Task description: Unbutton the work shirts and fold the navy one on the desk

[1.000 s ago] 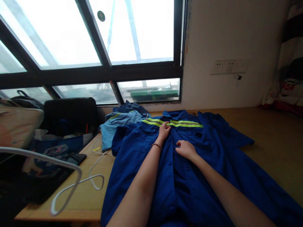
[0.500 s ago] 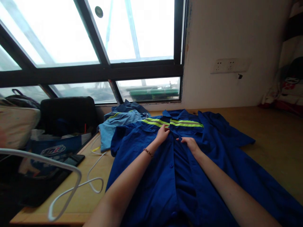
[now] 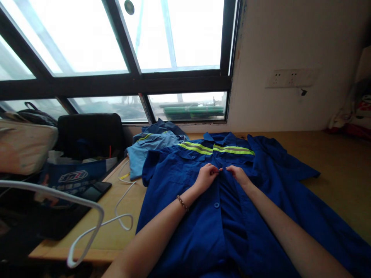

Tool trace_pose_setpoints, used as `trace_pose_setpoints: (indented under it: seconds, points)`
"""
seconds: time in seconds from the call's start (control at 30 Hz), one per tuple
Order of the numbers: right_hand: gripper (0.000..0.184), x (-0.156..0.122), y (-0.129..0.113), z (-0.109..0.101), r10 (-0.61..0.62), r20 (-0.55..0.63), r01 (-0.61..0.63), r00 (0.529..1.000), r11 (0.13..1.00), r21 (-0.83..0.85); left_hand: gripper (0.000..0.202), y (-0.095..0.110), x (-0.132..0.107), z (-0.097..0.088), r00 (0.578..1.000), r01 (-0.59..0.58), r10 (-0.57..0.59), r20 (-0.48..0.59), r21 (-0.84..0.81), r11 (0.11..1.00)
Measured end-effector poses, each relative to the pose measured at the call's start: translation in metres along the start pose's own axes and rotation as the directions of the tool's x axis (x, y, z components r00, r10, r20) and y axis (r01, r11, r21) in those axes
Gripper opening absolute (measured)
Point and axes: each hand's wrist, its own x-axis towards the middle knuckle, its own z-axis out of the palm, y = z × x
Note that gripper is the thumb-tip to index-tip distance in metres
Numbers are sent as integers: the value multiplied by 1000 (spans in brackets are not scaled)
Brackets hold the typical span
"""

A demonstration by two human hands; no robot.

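Bare forearms [image 3: 156, 235], one bracelet [image 3: 182, 202]
A thin string of small brownish beads circles the wrist of the left hand [image 3: 206, 176]; the right hand [image 3: 239, 173] is bare.

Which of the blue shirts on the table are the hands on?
The dark blue shirt spread flat in front: left hand and right hand pinch its front edges. The light blue shirt lies bunched behind, untouched.

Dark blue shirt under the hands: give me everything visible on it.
The dark blue shirt lies front-up, spread flat on the wooden table, collar toward the window. Matte cloth, short sleeves spread sideways, yellow-green reflective stripes across the chest, a blue button on the placket. The left hand and right hand pinch the placket below the stripes. A light blue garment touches one shoulder.
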Motion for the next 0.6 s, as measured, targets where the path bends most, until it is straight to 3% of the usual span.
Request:
trace_pose_setpoints:
  seconds: [0.13, 0.23, 0.33, 0.47, 0.6]
  points:
    - [29, -9, -3, 8, 31, 62, -29, 998, 999, -29, 3, 6, 0, -2, 993, 102, -104, -57, -29, 994]
    - [21, -14, -5, 11, -133, 16, 133, 991, 962, -239, 6, 6, -1, -2, 986, 164, -164, 10, -65, 984]
    - [17, -20, -8, 13, -347, 20, 319, 937, 834, -450, 6, 6, -2, -2, 968, 248, -237, 87, -164, 955]
    - [20, -28, -12, 16, -453, 27, 377, 891, 706, -599, 6, 8, 0, -1, 916, 400, -356, 182, -374, 837]
    - [21, -29, -12, 17, -475, 16, 383, 880, 690, -614, 15, 10, 0, -1, 876, 482, -401, 267, -516, 708]
